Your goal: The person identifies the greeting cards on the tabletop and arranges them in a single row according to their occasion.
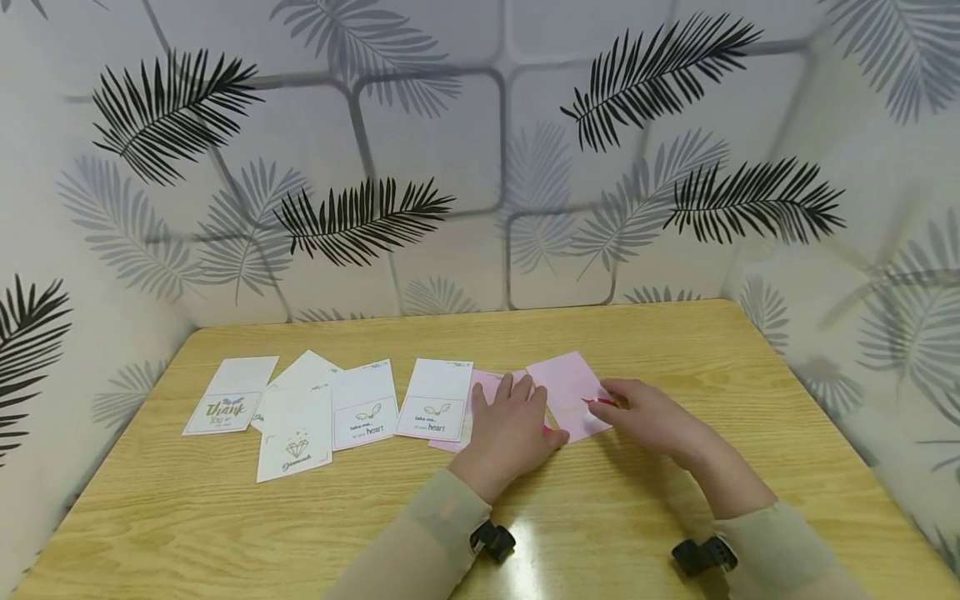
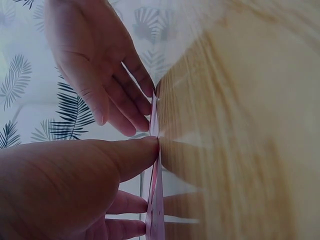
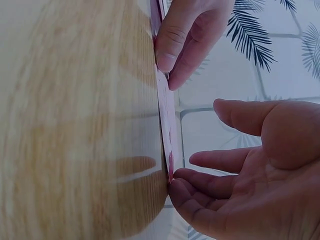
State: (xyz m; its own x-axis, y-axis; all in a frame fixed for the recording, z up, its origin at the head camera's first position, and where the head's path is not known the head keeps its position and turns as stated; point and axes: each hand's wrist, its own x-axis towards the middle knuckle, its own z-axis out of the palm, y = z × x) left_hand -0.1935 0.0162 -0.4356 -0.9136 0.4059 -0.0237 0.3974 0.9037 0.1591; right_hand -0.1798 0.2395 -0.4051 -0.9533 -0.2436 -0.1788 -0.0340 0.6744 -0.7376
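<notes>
My left hand (image 1: pixel 510 429) lies palm down with its fingers spread over a pink card (image 1: pixel 487 385), which it partly hides. Its thumb (image 2: pixel 135 155) presses at the near edge of the pink paper in the left wrist view. Right of it, a second pink card (image 1: pixel 566 387) lies at an angle on the table. My right hand (image 1: pixel 660 421) is at this card's right edge. In the right wrist view its fingertips (image 3: pixel 180 187) touch the card edge while the thumb stands well apart. Small red marks show on the pink card near both hands.
Left of my hands lie several white cards: one with wings and "heart" (image 1: pixel 416 379), a similar one (image 1: pixel 366 387), a diamond card (image 1: pixel 292 425) and a "Thank you" card (image 1: pixel 243 375). The wooden table (image 1: pixel 225 533) meets a leaf-patterned backdrop (image 1: pixel 427 167) at the back.
</notes>
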